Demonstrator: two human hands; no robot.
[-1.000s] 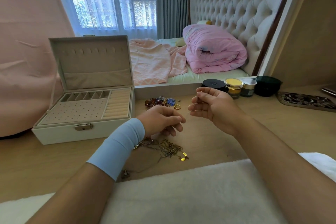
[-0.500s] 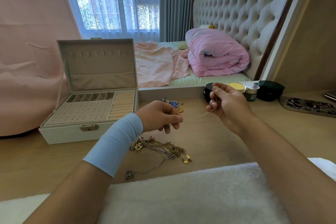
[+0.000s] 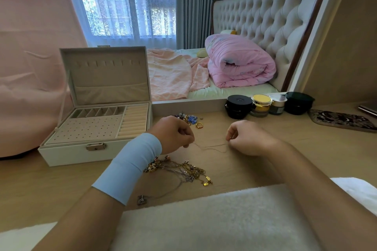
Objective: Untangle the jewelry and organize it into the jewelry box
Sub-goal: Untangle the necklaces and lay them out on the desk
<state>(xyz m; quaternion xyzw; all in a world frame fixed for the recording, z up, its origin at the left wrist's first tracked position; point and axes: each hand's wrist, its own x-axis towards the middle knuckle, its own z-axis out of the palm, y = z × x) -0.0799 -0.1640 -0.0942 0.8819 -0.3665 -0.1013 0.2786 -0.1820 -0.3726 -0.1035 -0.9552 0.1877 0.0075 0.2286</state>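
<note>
A thin chain (image 3: pixel 212 146) sags between my two hands just above the wooden desk. My left hand (image 3: pixel 175 134), with a light blue wristband, pinches one end. My right hand (image 3: pixel 244 138) pinches the other end. Below them lies a tangled heap of gold and silver chains (image 3: pixel 183 171) with small gold charms, and a silver pendant (image 3: pixel 141 199) trails toward the near edge. A small pile of beaded pieces and a gold ring (image 3: pixel 189 119) sits behind my left hand. The white jewelry box (image 3: pixel 98 128) stands open at the left, its compartments holding nothing I can see.
Several cosmetic jars (image 3: pixel 265 105) stand at the back right of the desk beside a dark patterned pouch (image 3: pixel 342 121). A white fluffy cloth (image 3: pixel 204 220) covers the near edge. Beyond the desk is a bed with a rolled pink quilt (image 3: pixel 238 63).
My hands have moved apart and lowered toward the desk, drawing the thin chain out between them. The view has tilted down slightly.
</note>
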